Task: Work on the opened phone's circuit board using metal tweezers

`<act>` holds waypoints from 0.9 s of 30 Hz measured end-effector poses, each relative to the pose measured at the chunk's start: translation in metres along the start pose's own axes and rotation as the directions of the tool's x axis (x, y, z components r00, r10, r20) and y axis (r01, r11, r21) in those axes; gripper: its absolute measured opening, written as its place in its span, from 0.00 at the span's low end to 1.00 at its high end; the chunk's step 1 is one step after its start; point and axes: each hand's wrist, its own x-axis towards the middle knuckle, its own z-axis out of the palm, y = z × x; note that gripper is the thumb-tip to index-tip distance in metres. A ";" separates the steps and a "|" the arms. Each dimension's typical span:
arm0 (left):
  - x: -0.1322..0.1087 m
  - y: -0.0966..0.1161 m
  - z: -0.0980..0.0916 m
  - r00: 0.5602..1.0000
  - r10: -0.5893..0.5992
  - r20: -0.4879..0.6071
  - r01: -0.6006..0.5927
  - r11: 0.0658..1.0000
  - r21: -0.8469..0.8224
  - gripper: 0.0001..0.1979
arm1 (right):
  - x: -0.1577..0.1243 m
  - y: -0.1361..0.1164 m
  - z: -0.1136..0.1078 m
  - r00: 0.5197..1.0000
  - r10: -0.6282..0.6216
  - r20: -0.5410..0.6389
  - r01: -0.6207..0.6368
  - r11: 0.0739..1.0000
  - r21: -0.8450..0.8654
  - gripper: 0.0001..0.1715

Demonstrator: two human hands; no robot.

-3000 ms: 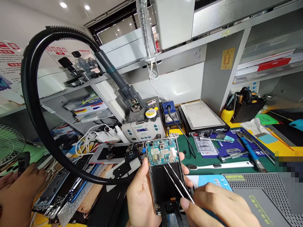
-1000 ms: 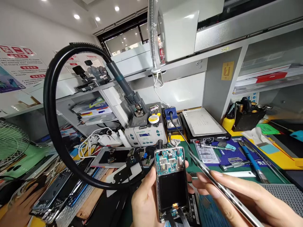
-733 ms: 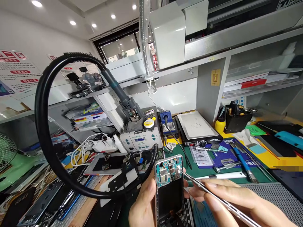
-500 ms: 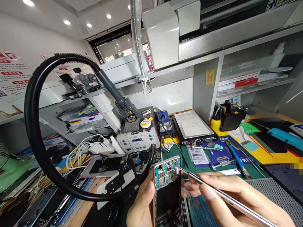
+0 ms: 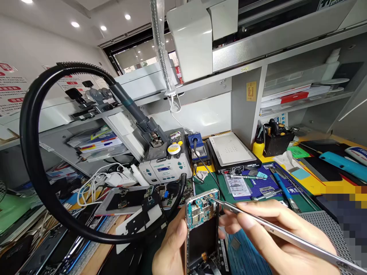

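Note:
An opened smartphone (image 5: 202,236) stands tilted up in my left hand (image 5: 171,244), whose fingers wrap round its edges. A blue-green circuit board (image 5: 200,212) shows in the phone's upper part, above a black bay. My right hand (image 5: 275,229) is closed on a slim metal pair of tweezers (image 5: 266,225). The tweezers' tip reaches the top right corner of the board; whether it touches a part there is too small to tell. Below the phone, a blue work mat (image 5: 246,254) lies partly hidden.
A hot air station (image 5: 164,170) with a thick black hose (image 5: 31,160) stands behind left. Beside it are a soldering station (image 5: 197,147) and a flat heating plate (image 5: 233,149). A blue-handled brush (image 5: 282,185) lies at right. Phone parts (image 5: 143,217) crowd the left side.
The tweezers' tip has shifted slightly up and left, along the top right edge of the board. My left hand keeps its hold on the phone. The view has moved a little.

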 end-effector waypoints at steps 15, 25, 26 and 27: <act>-0.006 0.002 0.004 0.980 -0.185 -0.074 0.179 0.980 -0.083 0.27 | 0.015 -0.004 0.004 0.894 0.269 0.359 -0.439 0.689 0.576 0.14; -0.001 0.005 0.005 0.966 -0.237 -0.100 0.233 0.971 -0.055 0.29 | 0.015 0.002 0.002 0.858 0.255 0.445 -0.505 0.574 0.645 0.13; -0.001 0.005 0.005 0.968 -0.232 -0.098 0.228 0.972 -0.050 0.29 | 0.015 0.003 0.002 0.858 0.263 0.440 -0.505 0.580 0.639 0.13; 0.000 0.006 0.006 0.970 -0.224 -0.097 0.221 0.974 -0.040 0.29 | 0.016 0.004 0.001 0.855 0.279 0.437 -0.512 0.585 0.629 0.13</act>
